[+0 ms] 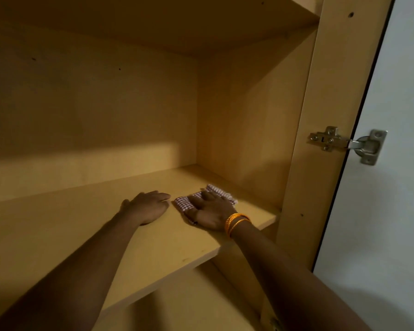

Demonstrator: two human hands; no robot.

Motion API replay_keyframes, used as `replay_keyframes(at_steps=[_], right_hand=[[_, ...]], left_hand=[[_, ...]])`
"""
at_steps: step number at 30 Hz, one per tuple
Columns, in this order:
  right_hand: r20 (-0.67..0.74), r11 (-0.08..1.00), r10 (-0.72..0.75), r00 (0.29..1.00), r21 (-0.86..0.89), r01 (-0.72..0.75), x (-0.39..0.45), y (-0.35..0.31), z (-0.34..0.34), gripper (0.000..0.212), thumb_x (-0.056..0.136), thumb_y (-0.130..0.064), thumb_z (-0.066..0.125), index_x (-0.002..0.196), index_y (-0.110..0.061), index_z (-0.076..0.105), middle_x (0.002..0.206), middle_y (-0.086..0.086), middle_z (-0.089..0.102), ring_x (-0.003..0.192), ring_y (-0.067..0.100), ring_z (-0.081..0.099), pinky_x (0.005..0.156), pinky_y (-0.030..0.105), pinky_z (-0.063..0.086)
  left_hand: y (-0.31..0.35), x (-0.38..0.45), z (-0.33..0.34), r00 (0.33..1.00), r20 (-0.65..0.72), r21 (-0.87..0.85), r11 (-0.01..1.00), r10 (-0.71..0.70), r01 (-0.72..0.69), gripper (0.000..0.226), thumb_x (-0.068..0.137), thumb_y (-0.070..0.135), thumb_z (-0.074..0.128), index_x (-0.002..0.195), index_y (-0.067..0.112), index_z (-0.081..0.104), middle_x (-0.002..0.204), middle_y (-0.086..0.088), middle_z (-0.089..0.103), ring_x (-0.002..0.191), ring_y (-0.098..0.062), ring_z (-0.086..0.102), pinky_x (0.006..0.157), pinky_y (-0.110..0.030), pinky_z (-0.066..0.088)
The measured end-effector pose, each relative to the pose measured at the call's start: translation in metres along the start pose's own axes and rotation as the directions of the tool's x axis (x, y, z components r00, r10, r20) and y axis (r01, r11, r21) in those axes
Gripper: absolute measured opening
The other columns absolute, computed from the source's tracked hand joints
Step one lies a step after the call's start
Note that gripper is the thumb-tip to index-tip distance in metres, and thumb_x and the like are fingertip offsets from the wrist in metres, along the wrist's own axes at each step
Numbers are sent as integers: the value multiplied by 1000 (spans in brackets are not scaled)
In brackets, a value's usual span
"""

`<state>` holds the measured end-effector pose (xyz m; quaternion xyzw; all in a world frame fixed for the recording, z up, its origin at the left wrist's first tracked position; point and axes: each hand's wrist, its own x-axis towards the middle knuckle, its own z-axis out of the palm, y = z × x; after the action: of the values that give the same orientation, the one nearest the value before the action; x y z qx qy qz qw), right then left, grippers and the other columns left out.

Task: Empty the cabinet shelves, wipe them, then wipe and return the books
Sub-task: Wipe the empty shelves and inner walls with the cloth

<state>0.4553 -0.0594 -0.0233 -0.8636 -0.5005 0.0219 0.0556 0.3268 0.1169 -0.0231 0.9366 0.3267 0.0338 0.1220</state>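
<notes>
My left hand (146, 206) lies flat on the shelf (81, 235), just left of the cloth (196, 199), fingers straight and close together, holding nothing; I think it is only steadying me. The shelf itself carries no books on the part I can see, so I judge the emptying done here and the wiping step in hand.

The cloth, checked red and white and folded small, sits on the shelf towards its right end, short of the side wall (249, 130). My right hand (212, 212) presses down on the cloth with fingers spread and fairly straight, palm over its near edge; two orange bangles (237, 222) ring that wrist.

Next I would expect to drag the cloth along the board, which calls for steady downward pressure and moving my left hand out of the cloth's path if I sweep that way. The corner right of the cloth needs a push right up to the wall.

Right of the cloth, past the wall, a metal hinge (344, 142) joins the frame to the open door (392, 187).

The shelf's left end is cut off and dim. The books are nowhere in view, and I cannot tell whether the cloth is damp.
</notes>
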Motion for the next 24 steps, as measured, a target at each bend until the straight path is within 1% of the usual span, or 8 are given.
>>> replay_keyframes(at_steps=[5, 7, 10, 15, 18, 21, 23, 24], right_hand=[[-5, 970, -233, 972, 74, 233, -49, -10, 1, 62, 97, -63, 31, 155, -40, 29, 167, -4, 18, 154, 13, 8, 125, 43, 9], [-50, 944, -267, 962, 185, 272, -72, 2, -1, 50, 103, -46, 47, 152, -39, 39, 165, -5, 24, 152, 11, 16, 124, 32, 10], [-116, 922, -274, 955, 252, 295, -89, 25, -4, 46, 101, -37, 55, 146, -39, 48, 162, -6, 32, 150, 11, 25, 124, 30, 16], [-122, 973, -97, 988, 196, 120, -93, 54, -7, 46, 100, -55, 47, 145, -47, 45, 163, -10, 29, 150, 11, 23, 121, 31, 19], [-131, 990, 63, 989, 135, -45, -83, 69, -9, 61, 93, -72, 32, 149, -49, 37, 165, -10, 22, 153, 16, 18, 123, 39, 16], [-1, 991, 135, 991, 8, -135, -45, 89, -6, 73, 90, -82, 17, 155, -49, 21, 167, -11, 13, 155, 21, 10, 124, 51, 8], [8, 982, 181, 983, 51, -181, -13, 98, -4, 91, 75, -95, 6, 154, -51, 14, 168, -8, 11, 155, 22, 9, 124, 53, 6], [18, 977, 198, 980, 74, -199, 2, 99, -4, 90, 76, -93, 8, 155, -51, 14, 168, -7, 10, 155, 23, 8, 125, 52, 4]], left_hand=[[-8, 2, 2, 999, -21, 14, 999, -41, 41, 54, 100, 58, 30, 153, 49, 30, 168, 11, 16, 154, -24, 16, 121, -58, 12], [-7, -1, 2, 999, -19, 8, 999, -51, 51, 53, 100, 57, 30, 153, 49, 30, 168, 11, 15, 155, -25, 14, 121, -59, 10], [-7, -3, 4, 998, -31, -4, 999, -46, 46, 53, 101, 57, 30, 153, 48, 30, 168, 12, 16, 154, -26, 15, 120, -58, 11], [-6, -5, 0, 999, -18, -17, 999, -36, 36, 53, 100, 53, 31, 152, 46, 33, 166, 12, 22, 151, -26, 22, 118, -56, 15], [-4, -7, -2, 999, -19, -22, 999, -46, 45, 53, 99, 51, 33, 152, 46, 34, 165, 12, 25, 151, -26, 23, 117, -57, 14], [-3, -7, -4, 999, -11, -30, 999, -40, 40, 53, 99, 51, 34, 152, 46, 34, 165, 13, 24, 151, -25, 22, 118, -56, 14], [-3, -7, -4, 999, -14, -32, 999, -40, 40, 53, 99, 51, 34, 152, 46, 34, 165, 13, 24, 151, -24, 23, 118, -56, 15], [-3, -7, -4, 999, -10, -34, 999, -38, 38, 53, 99, 51, 35, 152, 46, 35, 165, 13, 25, 151, -24, 24, 117, -56, 16]])
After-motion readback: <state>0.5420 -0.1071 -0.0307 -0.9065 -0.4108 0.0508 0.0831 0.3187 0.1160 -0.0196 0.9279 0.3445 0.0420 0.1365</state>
